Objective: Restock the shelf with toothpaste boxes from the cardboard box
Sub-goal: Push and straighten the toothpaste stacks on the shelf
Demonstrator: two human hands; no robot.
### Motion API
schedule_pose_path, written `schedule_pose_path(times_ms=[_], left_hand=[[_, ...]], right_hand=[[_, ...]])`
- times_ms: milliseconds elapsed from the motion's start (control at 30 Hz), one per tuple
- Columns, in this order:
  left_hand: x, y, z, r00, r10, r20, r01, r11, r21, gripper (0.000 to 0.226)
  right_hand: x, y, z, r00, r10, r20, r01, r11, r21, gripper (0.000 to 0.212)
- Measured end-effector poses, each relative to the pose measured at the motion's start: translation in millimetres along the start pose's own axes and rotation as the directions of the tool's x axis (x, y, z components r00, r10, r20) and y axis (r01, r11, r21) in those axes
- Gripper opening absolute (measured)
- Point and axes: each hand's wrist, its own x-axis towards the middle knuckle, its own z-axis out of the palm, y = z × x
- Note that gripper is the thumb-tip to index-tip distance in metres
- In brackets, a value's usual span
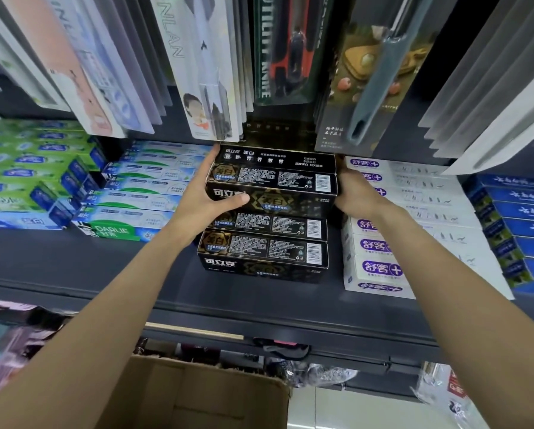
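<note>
Both hands hold a black toothpaste box (271,193) by its ends, on top of a stack of black toothpaste boxes (262,249) on the dark shelf (135,267). The left hand (203,196) wraps its fingers (211,162) round the left end, thumb across the front; the right hand (357,193) presses the right end, its fingers hidden behind the box. White boxes (380,267) stand just right of the stack, green-and-white boxes (141,196) to the left. The open cardboard box (197,394) sits below the shelf.
</note>
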Motion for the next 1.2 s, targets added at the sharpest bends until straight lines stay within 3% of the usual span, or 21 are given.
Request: schedule_pose_path(times_ms=[267,433,500,567,667,800,900,1000,1200], left_hand=[[-4.7,3.9,1.1,1.0,-0.008,0.009,0.008,0.999,-0.043,0.092],[-22.2,4.2,-7.3,0.999,0.013,-0.053,-0.014,1.0,-0.021,0.084],[-37.4,0.1,-20.8,0.985,0.094,-0.144,-0.087,0.995,0.053,0.063],[-54.6,-9.4,-42.3,0.947,0.247,-0.206,-0.198,0.952,0.231,0.041],[-61.5,-37.6,-90.9,0.909,0.389,-0.148,-0.245,0.788,0.565,0.03],[-32.5,-75.3,-157.4,0.95,0.302,0.076,-0.256,0.619,0.743,0.063],[-15.8,-81.8,-181.9,0.991,0.076,0.106,-0.128,0.724,0.677,0.089],[-7.0,-84.9,-190.4,0.978,-0.075,0.193,-0.061,0.786,0.615,0.102],[4.5,-95.7,-196.3,0.952,-0.087,0.293,-0.09,0.837,0.54,0.127]], right_hand=[[-14.3,-11.7,-6.3,0.999,0.031,0.026,-0.032,0.997,0.066,0.072],[-84.4,-38.3,-5.8,0.967,0.199,-0.157,-0.179,0.975,0.129,0.076],[-121.9,-53.3,3.0,0.944,0.233,-0.235,-0.191,0.964,0.187,0.07],[-153.7,-76.9,16.8,0.909,0.228,-0.35,-0.15,0.96,0.235,0.057],[-170.5,-129.7,39.5,0.862,0.166,-0.48,-0.04,0.964,0.262,0.039],[-138.3,-208.3,80.9,0.891,0.058,-0.451,0.074,0.96,0.269,0.034],[-92.1,-253.9,117.8,0.931,0.073,-0.356,0.032,0.959,0.281,0.039],[-41.6,-275.1,144.5,0.952,0.144,-0.269,-0.1,0.98,0.169,0.051],[22.0,-262.1,157.5,0.888,0.287,-0.36,-0.341,0.935,-0.097,0.053]])
